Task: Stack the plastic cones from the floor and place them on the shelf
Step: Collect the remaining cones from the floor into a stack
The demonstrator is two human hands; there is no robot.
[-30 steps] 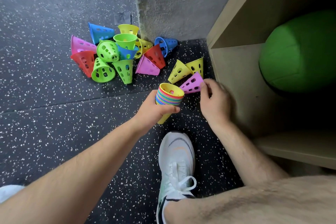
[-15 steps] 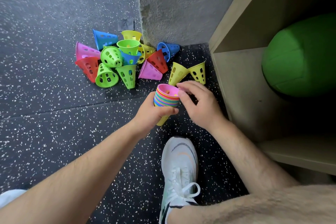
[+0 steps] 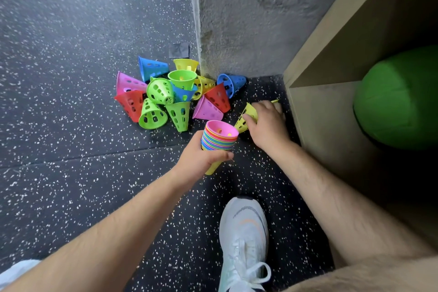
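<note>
Speckled black rubber floor (image 3: 71, 173) w/ a grey concrete wall (image 3: 248, 19) at the back; wooden shelf (image 3: 331, 38) on the right w/ a big green ball (image 3: 398, 97) sitting inside it; left hand (image 3: 201, 161) is wrapped round the stack of cones (image 3: 220, 136), fingers & thumb curled on it, wide ends up, pink one on top, yellow tip poking out under the hand; stack is held above the floor, approx in the middle of the view, not on the shelf; right hand (image 3: 267, 125) is just beside it on the shelf side, down on a yellow cone (image 3: 246, 118) that lies on its side on the floor, thumb & fingers curled round it; a bit of another yellow rim (image 3: 275, 101) peeks out past the fingers, can't tell if the hand touches that one; pile of loose cones (image 3: 166, 97) sits by the wall corner, blue, pink, red, green, yellow, mostly tipped over & touching each other; dark tape patch (image 3: 179, 50) on the floor behind the pile; white shoe (image 3: 244, 232) at the bottom, near the shelf.
</note>
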